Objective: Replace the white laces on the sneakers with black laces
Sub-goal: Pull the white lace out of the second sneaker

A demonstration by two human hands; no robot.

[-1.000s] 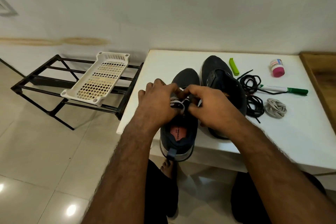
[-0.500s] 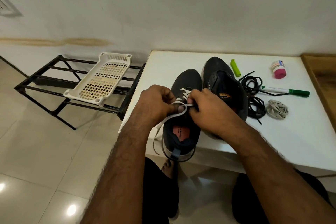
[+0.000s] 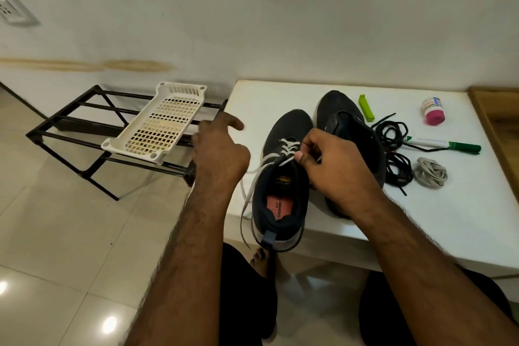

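Note:
Two dark sneakers stand on the white table (image 3: 455, 213). The near sneaker (image 3: 286, 126) overhangs the front edge and still carries a white lace (image 3: 286, 146) in its upper eyelets. My right hand (image 3: 334, 166) pinches that lace at the tongue. My left hand (image 3: 222, 152) is out to the left of the shoe; a taut strand runs to its lower edge, and its fingers are mostly hidden. A loose lace end (image 3: 243, 211) hangs over the table edge. The far sneaker (image 3: 337, 104) has no lace. Black laces (image 3: 393, 137) lie coiled right of it, beside a bundled white lace (image 3: 431, 175).
A green-capped marker (image 3: 446, 144), a green clip (image 3: 366, 108) and a small pink-capped bottle (image 3: 434, 111) lie on the table's right half. A white perforated basket (image 3: 163, 121) sits on a black metal rack (image 3: 70, 121) to the left. My bare foot (image 3: 259, 258) is under the table edge.
My left hand has moved left away from the shoe, drawing a lace strand out sideways. My right hand stays at the tongue. The lace end now hangs lower over the edge.

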